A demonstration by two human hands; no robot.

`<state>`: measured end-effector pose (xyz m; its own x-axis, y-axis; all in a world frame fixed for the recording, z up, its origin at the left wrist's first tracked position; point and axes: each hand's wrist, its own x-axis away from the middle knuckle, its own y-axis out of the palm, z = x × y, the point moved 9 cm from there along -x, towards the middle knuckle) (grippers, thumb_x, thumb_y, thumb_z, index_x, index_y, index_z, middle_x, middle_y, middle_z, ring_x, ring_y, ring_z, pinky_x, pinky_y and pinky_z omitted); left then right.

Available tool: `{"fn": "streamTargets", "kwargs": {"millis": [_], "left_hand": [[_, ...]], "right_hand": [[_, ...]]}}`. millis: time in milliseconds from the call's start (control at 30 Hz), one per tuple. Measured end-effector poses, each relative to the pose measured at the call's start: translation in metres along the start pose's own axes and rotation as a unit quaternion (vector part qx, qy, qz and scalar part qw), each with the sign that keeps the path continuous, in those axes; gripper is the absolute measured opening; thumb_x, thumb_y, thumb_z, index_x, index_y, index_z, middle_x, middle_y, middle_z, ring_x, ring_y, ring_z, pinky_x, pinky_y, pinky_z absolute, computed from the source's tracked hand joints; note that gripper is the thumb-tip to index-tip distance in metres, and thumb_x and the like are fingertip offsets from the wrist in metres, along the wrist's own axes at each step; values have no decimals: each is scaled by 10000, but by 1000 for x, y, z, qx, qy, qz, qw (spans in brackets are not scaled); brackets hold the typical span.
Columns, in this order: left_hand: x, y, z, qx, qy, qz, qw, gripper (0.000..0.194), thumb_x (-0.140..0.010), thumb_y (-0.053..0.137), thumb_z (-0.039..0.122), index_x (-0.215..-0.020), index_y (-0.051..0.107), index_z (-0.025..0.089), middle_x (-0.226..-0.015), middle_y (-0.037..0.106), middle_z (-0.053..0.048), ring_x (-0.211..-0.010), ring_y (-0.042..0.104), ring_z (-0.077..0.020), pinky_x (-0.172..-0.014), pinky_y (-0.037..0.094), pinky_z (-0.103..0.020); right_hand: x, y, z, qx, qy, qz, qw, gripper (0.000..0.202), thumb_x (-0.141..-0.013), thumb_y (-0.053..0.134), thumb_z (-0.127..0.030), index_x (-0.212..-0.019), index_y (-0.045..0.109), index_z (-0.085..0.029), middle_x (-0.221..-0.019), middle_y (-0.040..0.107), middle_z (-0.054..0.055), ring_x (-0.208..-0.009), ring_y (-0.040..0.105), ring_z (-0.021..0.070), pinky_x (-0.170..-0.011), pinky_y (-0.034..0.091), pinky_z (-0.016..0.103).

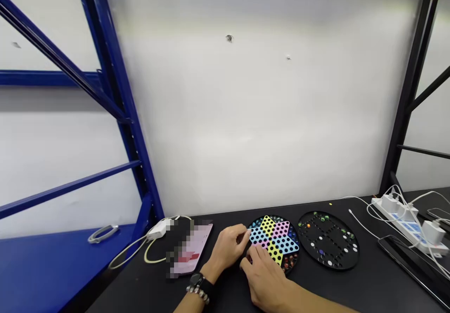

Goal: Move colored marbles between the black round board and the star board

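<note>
One starred board (276, 240); marbles (291, 259) perhaps glass

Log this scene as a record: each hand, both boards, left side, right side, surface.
left hand: at left edge of star board; grip unclear
right hand: at near edge of same board; anything held is hidden
star board: round, multicoloured star, marbles around it
second board: round, black, right of star board, scattered small pieces
left side: pink-screened device, white adapter
right side: white power strip, dark-screened device
surface: black tabletop
</note>
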<state>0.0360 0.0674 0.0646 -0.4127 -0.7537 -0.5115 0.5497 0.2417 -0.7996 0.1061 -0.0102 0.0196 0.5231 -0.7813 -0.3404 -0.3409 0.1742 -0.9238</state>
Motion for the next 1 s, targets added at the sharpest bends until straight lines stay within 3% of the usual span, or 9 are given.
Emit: {"fn": "streamTargets", "kwargs": {"millis": [233,367,467,567,667,733,833,1000], "left_hand": [[0,2,0,-6,0,-5,1000,413,-958,419,373,-584,448,199,-570,528,17,-521,444,-127,-535,295,-253],[0,3,-1,-2,-7,-15,1000,418,-963,417,381,-590,455,198,-576,533,17,-527,454,-127,-540,293,-252],[0,3,1,4,0,-21,1000,429,-970,417,387,-589,467,197,-577,530,18,-528,450,-126,-540,286,-255],[-1,4,2,6,2,-23,1000,436,-971,418,387,-583,469,195,-581,527,18,-529,442,-124,-546,282,-258],[-1,5,2,3,-3,-25,1000,432,-969,412,385,-583,456,196,-580,514,19,-532,436,-125,-548,280,-259],[-1,6,1,-2,-8,-29,1000,424,-966,414,384,-587,452,197,-577,507,21,-532,432,-126,-547,276,-260],[0,6,2,-7,-9,-29,1000,416,-961,420,380,-590,462,197,-576,512,21,-530,432,-127,-550,275,-263],[0,5,4,2,-7,-28,1000,414,-959,420,371,-591,491,194,-584,532,14,-531,445,-126,-555,291,-263]], "right_hand": [[7,-11,-4,-151,26,-25,988,297,-853,566,-221,-1150,555,-220,-1267,513,116,-1211,468,285,-1051,410,437],[3,-29,3,-242,28,17,970,346,-808,653,-279,-1135,546,-246,-1241,508,77,-1178,474,253,-1036,417,403],[-2,-56,54,-209,77,94,970,277,-837,612,-265,-1104,555,-226,-1186,528,88,-1130,485,251,-1010,413,417],[9,-76,146,-130,196,137,962,230,-894,539,-315,-1096,570,-209,-1157,546,110,-1106,489,273,-971,407,436],[43,-74,245,-50,358,101,927,283,-926,490,-391,-1117,565,-197,-1170,539,132,-1126,478,301,-941,400,429],[64,-67,288,6,407,63,911,286,-936,472,-398,-1093,566,-177,-1167,536,143,-1127,480,314,-921,395,425],[76,-53,310,69,399,24,914,273,-944,476,-416,-1026,567,-172,-1111,551,139,-1100,497,313,-896,388,406],[67,-44,297,96,366,10,926,225,-989,403,-329,-1004,566,-175,-1068,589,123,-992,565,252,-810,390,333]]}}
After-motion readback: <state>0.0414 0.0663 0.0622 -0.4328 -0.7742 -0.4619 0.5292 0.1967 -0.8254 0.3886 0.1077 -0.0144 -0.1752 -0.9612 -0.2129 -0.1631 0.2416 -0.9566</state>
